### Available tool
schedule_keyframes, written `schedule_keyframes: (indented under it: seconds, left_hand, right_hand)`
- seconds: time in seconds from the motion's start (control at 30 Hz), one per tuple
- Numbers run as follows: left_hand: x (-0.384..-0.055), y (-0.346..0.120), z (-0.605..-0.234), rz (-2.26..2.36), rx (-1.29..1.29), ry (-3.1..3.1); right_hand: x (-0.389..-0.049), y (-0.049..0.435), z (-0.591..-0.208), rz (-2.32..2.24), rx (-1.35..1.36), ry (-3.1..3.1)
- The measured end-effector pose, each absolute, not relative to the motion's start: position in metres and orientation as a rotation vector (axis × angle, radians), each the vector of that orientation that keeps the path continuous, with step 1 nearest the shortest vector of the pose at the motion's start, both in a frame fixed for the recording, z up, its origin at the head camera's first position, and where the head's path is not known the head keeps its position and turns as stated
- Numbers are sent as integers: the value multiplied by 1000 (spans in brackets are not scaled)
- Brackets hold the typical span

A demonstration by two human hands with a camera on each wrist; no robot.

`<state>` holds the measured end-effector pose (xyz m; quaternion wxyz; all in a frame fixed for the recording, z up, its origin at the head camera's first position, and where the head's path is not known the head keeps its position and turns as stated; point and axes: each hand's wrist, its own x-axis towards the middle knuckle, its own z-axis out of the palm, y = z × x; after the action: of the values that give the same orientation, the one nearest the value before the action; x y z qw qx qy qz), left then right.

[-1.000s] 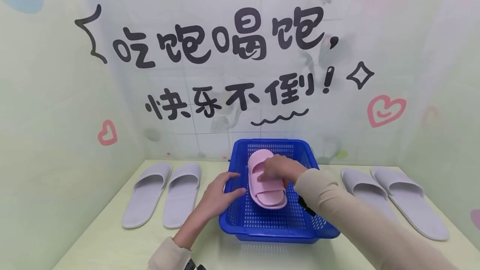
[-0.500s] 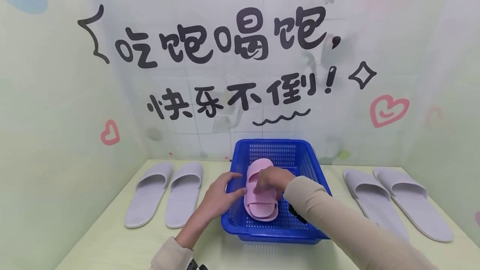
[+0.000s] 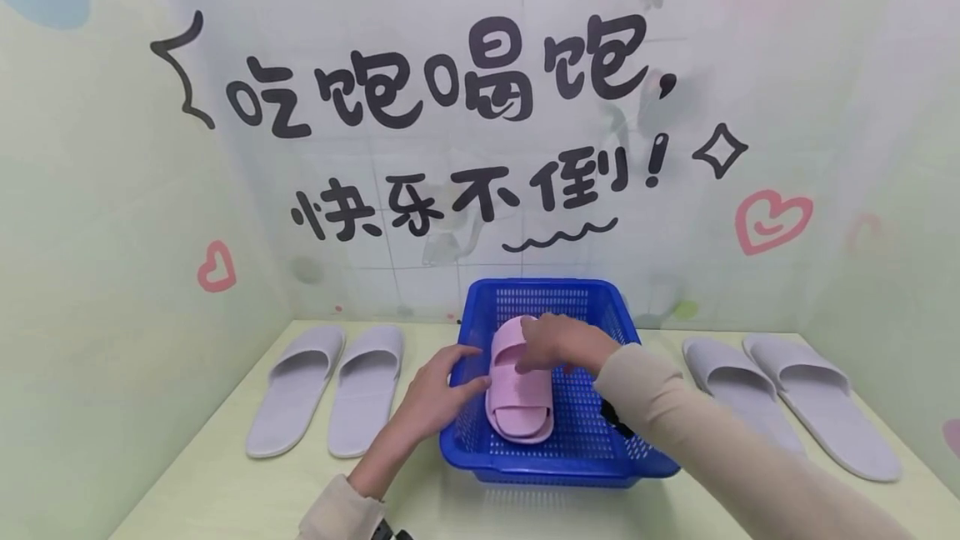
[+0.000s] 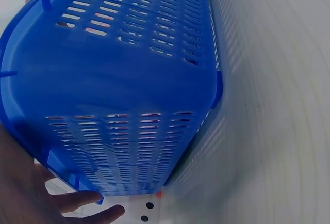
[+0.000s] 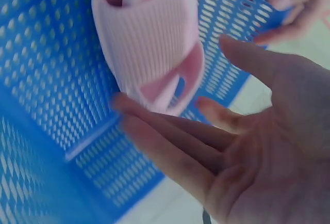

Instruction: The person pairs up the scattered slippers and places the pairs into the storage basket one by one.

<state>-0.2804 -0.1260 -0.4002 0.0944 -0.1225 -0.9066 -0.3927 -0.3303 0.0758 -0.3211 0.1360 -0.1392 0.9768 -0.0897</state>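
A pair of pink slippers [image 3: 522,392], apparently nested one in the other, lies in the left half of a blue plastic basket [image 3: 555,467]. Over their far end hovers my right hand [image 3: 561,340]. In the right wrist view that hand's fingers [image 5: 170,157] are extended and hold nothing, close to the pink ribbed strap [image 5: 147,38]. My left hand [image 3: 435,394] rests at the basket's left rim, thumb and index finger spread. From the left wrist view, its fingers [image 4: 77,201] reach loosely along the rim's outer edge. The slippers' far end is partly hidden by the right hand.
Two pale grey-lilac slippers [image 3: 296,394] stand left of the basket on the light yellow table [image 3: 202,482]. Another such pair [image 3: 825,415] stands at the right, partly hidden by the right sleeve [image 3: 720,432]. A printed backdrop [image 3: 480,190] rises behind and at both sides.
The pink slippers have been lowered and shifted left into the basket by my right hand. That hand has since let go and lifted slightly away. The left hand has stayed at the rim.
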Motion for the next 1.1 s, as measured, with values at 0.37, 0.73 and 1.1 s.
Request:
schedule_keyframes:
  seconds: [0.37, 0.73, 1.1]
  left_hand:
    - [-276, -141, -391, -885, -210, -2722]
    - [-318, -235, -400, -252, -664, -2694]
    - [-334, -277, -407, -171, -621, -2921]
  right_hand:
    - [-348, 181, -292, -195, -628, 3185]
    - [-336, 305, -341, -195, -579, 3080]
    - [-317, 338, -378, -164, -598, 3085]
